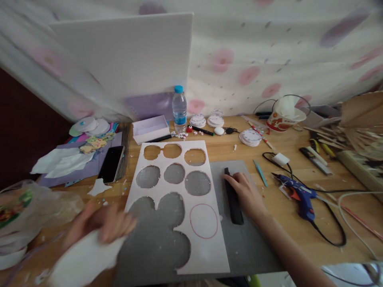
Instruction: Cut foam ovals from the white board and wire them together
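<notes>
Matt, rough-edged board [204, 221]; smooth wooden tabletop [221, 148]

beyond the right-hand grip [243, 192] hangs a pale, creased cloth [233, 44] printed with pink and purple blossoms. a light wooden tabletop [223, 150] spreads beneath the grip and to both sides of it; far to its left stands a dark reddish-brown surface [18, 115]. the light is soft.

My one view came from the camera on my head, facing forward and down across the desk [220, 153]. It looked from near, above the desk's close side, with my left grip [101, 223] and right grip [243, 193] in the lower half and my right forearm [287, 247] entering from the bottom. The flowered cloth [248, 52] behind the desk spanned the top.
</notes>
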### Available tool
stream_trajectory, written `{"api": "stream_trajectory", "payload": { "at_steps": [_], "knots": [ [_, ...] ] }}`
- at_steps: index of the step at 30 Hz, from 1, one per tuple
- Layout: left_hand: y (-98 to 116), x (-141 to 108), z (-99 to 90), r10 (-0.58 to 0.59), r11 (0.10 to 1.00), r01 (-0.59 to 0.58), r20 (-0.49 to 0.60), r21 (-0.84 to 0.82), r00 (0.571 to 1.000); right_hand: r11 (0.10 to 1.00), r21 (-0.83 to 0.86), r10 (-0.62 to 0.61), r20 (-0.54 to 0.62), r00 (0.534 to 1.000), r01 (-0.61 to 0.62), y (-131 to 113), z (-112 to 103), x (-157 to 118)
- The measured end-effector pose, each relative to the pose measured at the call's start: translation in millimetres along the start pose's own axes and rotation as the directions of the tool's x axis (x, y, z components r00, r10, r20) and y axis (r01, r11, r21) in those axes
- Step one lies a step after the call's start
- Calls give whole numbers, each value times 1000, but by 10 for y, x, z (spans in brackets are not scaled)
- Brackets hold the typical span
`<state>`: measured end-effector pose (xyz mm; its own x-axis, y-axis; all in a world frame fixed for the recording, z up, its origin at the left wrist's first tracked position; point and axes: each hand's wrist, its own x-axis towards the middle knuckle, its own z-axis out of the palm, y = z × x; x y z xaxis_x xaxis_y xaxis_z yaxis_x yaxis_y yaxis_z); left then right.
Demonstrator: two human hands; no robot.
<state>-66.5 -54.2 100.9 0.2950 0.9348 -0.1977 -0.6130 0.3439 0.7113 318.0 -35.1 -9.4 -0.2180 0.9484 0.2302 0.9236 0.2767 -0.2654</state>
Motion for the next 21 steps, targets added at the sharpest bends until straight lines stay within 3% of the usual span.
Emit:
{"api": "stream_trajectory", "payload": {
  "at_steps": [1,5,8,9,10,11,13,15,17,18,21],
  "knots": [
    [-97,234,119,-8,996,18,109,-90,994,1000,-19,-14,10,1000,14,33,10,44],
    [-544,1040,676,-25,912,91,167,-401,986,1000,6,-4,-44,999,4,-26,-69,117],
    [-759,1265,921,-27,880,121,206,-458,978,945,321,116,-161,980,-59,-367,-227,110],
    [-799,1280,951,-23,881,122,216,-457,976,865,494,188,-157,970,-87,-521,-271,116],
    [-828,1280,961,-13,887,114,222,-447,975,732,665,242,-55,969,-145,-680,-301,131],
    [-850,1272,955,4,899,96,228,-428,974,562,797,219,112,969,-219,-831,-314,156],
    [-883,1250,912,54,934,38,244,-356,968,270,880,57,390,919,-390,-1071,-286,227],
    [-907,1231,833,82,972,-24,240,-236,967,146,882,-1,452,892,-447,-1197,-212,306],
    [-909,1215,709,96,991,-77,185,-106,978,149,901,30,408,913,-407,-1210,-134,364],
    [-898,1205,626,104,994,-99,137,-40,985,197,911,58,359,932,-363,-1186,-107,380],
    [-817,1161,319,160,966,-152,-23,211,987,510,849,139,77,987,-138,-1055,-87,376]
  ]
}}
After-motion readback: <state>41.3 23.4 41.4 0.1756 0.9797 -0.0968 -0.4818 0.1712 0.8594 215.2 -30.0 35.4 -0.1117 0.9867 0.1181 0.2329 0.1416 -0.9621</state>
